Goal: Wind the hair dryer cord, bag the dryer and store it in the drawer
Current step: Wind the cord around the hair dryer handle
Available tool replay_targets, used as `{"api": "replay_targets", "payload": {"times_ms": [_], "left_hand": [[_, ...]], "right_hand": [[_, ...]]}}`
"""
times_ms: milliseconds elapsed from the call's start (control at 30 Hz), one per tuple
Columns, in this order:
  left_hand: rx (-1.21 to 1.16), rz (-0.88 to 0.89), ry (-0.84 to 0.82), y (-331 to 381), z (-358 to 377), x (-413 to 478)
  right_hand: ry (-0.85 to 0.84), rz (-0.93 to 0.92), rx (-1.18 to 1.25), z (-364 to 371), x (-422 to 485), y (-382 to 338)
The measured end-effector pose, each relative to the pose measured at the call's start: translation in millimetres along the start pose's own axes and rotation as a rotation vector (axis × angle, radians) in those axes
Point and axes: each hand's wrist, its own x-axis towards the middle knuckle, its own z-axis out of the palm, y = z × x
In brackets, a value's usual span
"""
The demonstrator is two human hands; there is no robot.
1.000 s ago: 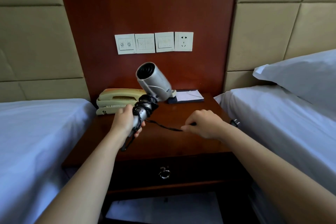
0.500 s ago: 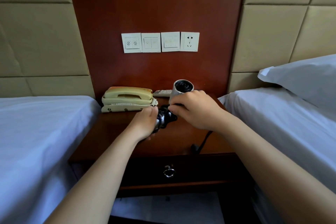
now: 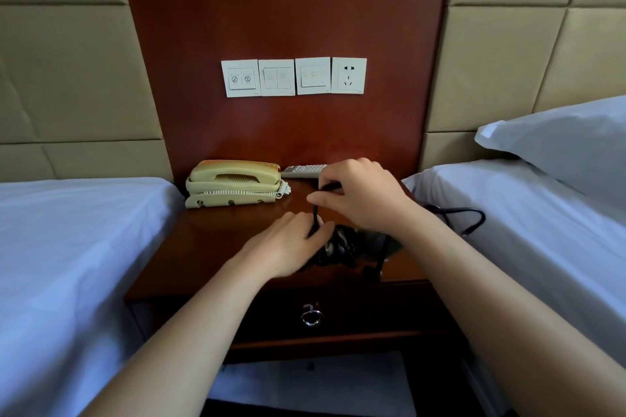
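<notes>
1. Hands meet low over the nightstand [image 3: 220, 240], nearer its front right corner than its left edge.
2. The left hand [image 3: 291, 244] has its fingers curled round the cord-wrapped handle of the hair dryer [image 3: 338, 249]. The dryer lies close to the top, near the front edge.
3. Most of the dryer is hidden by the hands. Its body is only a grey blur under the right wrist.
4. The right hand [image 3: 359, 196] is just above and behind the left, pinching the black cord [image 3: 315, 215] between thumb and curled fingers.
5. A short stretch of cord runs from that pinch down to the left hand's fingers.
6. A slack loop of the same cord arcs past the right edge of the nightstand, against the right bed [image 3: 528, 240].
7. The drawer [image 3: 359, 311] under the front edge is closed, and its ring pull [image 3: 311, 316] hangs at the centre.
8. A telephone [image 3: 233, 183] sits at the back left corner.
9. A remote control [image 3: 303, 170] lies along the back edge beside the telephone, partly behind the right hand.
10. Three switch plates [image 3: 276, 77] and a socket [image 3: 349, 75] are on the wooden panel above.
11. A pillow [image 3: 559, 142] rests on the right bed, and the left bed [image 3: 67, 247] lies along the nightstand's left edge.
</notes>
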Motion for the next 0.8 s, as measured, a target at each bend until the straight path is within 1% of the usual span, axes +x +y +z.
{"api": "replay_targets", "payload": {"times_ms": [100,200,333,500,600,667,733,800], "left_hand": [[-0.047,0.025,-0.020,1.3,2.4,-0.8],[-0.098,0.025,-0.021,2.1,3.9,-1.1],[-0.111,0.029,-0.049,2.6,5.1,-2.1],[-0.100,0.052,-0.030,-1.3,6.1,2.0],[-0.155,0.063,-0.017,-1.2,5.8,2.7],[-0.204,0.069,-0.005,0.1,6.2,2.4],[-0.264,0.071,0.001,-1.2,7.3,3.3],[-0.318,0.058,0.016,-5.4,8.6,6.8]], "right_hand": [[-0.059,0.095,-0.021,-5.7,0.3,11.2],[-0.182,0.225,0.070,-15.3,0.5,31.6],[-0.277,0.273,0.141,-19.3,-2.1,59.6],[-0.306,0.304,0.348,-18.4,-10.7,87.3],[-0.290,0.357,0.439,-6.2,-18.8,104.8],[-0.246,0.346,0.468,5.1,-25.4,118.2],[-0.262,0.317,0.475,15.0,-31.4,126.2],[-0.249,0.327,0.489,24.5,-37.6,132.6]]}}
